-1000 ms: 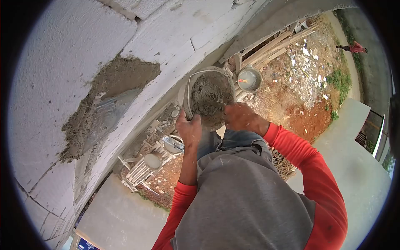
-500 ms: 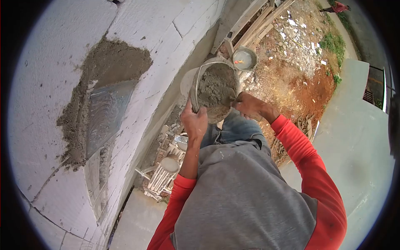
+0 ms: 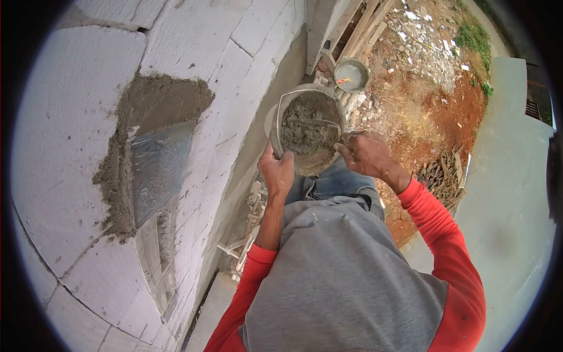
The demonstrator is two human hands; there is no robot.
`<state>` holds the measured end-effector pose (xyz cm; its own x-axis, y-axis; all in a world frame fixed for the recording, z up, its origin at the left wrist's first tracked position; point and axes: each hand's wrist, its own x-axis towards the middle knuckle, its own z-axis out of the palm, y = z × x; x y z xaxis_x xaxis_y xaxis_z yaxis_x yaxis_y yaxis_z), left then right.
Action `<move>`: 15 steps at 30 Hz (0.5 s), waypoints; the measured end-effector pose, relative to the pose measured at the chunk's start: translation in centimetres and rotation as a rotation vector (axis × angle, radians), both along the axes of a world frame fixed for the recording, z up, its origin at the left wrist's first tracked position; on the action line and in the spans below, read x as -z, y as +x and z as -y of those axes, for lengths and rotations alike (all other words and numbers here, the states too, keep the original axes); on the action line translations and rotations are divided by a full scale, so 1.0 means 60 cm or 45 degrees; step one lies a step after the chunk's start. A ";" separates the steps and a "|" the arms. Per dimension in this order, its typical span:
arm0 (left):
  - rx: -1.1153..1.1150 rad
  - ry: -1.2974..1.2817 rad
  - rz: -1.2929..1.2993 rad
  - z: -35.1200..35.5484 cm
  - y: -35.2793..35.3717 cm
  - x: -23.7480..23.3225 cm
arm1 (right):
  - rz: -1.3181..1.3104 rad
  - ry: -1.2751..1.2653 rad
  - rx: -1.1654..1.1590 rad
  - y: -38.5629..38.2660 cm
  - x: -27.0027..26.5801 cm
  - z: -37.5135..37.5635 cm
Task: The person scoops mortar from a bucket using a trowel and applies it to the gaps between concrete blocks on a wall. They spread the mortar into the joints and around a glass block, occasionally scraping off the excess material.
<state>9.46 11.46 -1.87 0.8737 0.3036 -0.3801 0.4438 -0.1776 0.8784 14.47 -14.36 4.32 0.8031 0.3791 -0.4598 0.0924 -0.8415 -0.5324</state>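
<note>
My left hand (image 3: 277, 171) grips the near left rim of a round bucket (image 3: 319, 166) that holds wet grey mortar (image 3: 305, 141). At the bucket's right rim, my right hand (image 3: 368, 154) is closed round the handle of a trowel (image 3: 319, 122), whose blade lies edge-up in the mortar. The handle is mostly hidden by the fingers. On the pale block wall at the left, rough mortar (image 3: 155, 105) surrounds the top and left side of a smooth grey panel (image 3: 157, 170).
Beyond the bucket stands a second bucket (image 3: 352, 75) with liquid and a small orange thing. Wooden planks (image 3: 362, 29) lean behind it. Rubble and red soil (image 3: 457, 135) lie below, with a grey slab (image 3: 516, 176) at the right.
The trowel blade has turned and moved across the mortar. My right hand has shifted slightly right. The view has shifted a little, and the wooden rack at lower left shows less.
</note>
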 end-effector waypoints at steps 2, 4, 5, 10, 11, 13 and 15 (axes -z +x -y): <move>0.073 0.128 0.035 0.004 -0.005 0.007 | -0.016 -0.027 0.082 0.006 -0.005 0.014; 0.087 0.122 0.007 0.009 -0.004 -0.005 | -0.246 -0.048 0.145 0.013 0.026 0.034; 0.089 0.119 -0.004 0.011 -0.003 -0.011 | -0.342 -0.024 0.128 0.010 0.045 0.032; 0.096 0.121 0.075 0.022 -0.002 -0.012 | -0.319 0.393 0.029 -0.030 0.129 -0.002; 0.114 0.133 0.089 0.021 -0.004 -0.013 | -0.415 0.430 0.087 -0.037 0.122 -0.002; 0.097 0.027 -0.054 0.022 -0.005 -0.042 | -0.599 0.497 0.214 -0.044 0.098 -0.005; 0.077 -0.065 -0.096 0.029 -0.004 -0.045 | -1.107 0.417 0.216 -0.017 0.059 0.020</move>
<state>9.22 9.74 0.83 0.8583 0.2299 -0.4588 0.4986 -0.1618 0.8516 13.45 -15.57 0.78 0.2847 0.5048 -0.8149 -0.5584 -0.6037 -0.5690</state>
